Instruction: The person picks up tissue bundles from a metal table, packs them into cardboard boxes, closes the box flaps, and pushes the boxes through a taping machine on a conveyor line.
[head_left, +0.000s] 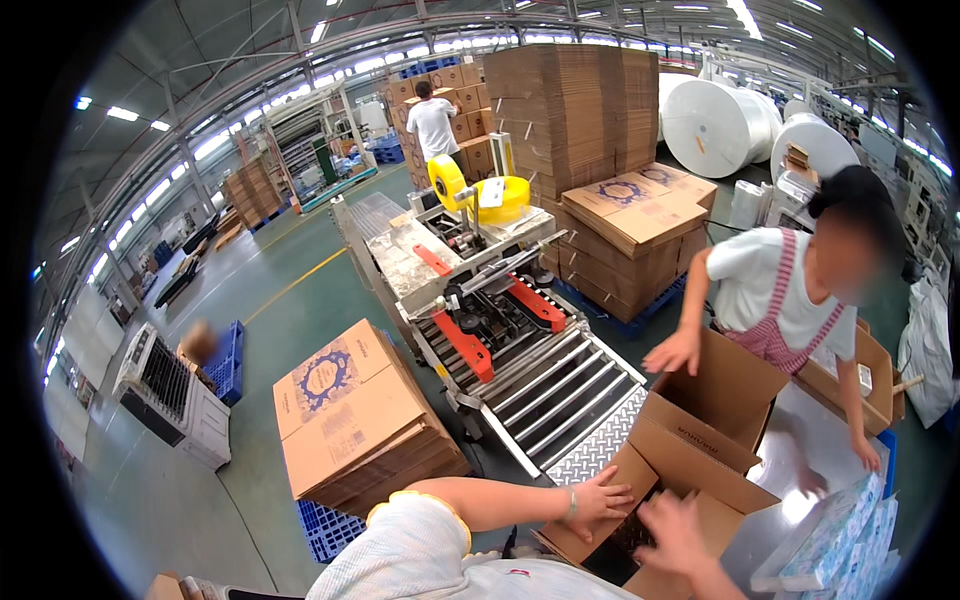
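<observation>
At the lower right of the frame, the person's left hand (600, 500) rests palm down with fingers spread on a flap of an open brown carton (650, 582); the right hand (672, 530) is over the carton's dark opening, too blurred to tell whether it holds anything; at the lower right corner, packs in blue-and-white wrapping (830, 545) lie by a shiny metal table (775, 470); just beyond the near carton stands a second open carton (735, 385), with a co-worker (770, 280) in a white top and a pink-and-white apron at its far side, one hand near its upper edge and the other lower, toward the wrapped packs; a patterned metal plate (600, 440) runs from beside the cartons to a roller conveyor (560, 390) at the centre, and behind it a machine (430, 255) carries orange-red guides (465, 345) and yellow tape rolls (500, 200); left of the conveyor, flattened cartons (340, 390) are stacked over a blue pallet (330, 530); at the left stands a pale box-shaped unit (170, 400) with a dark grille; above centre rises a tall stack of folded cardboard (580, 120); large white rolls (715, 125) stand at the upper right; another person (433, 125) in a white shirt stands in the upper middle, before piled cartons (470, 100).
</observation>
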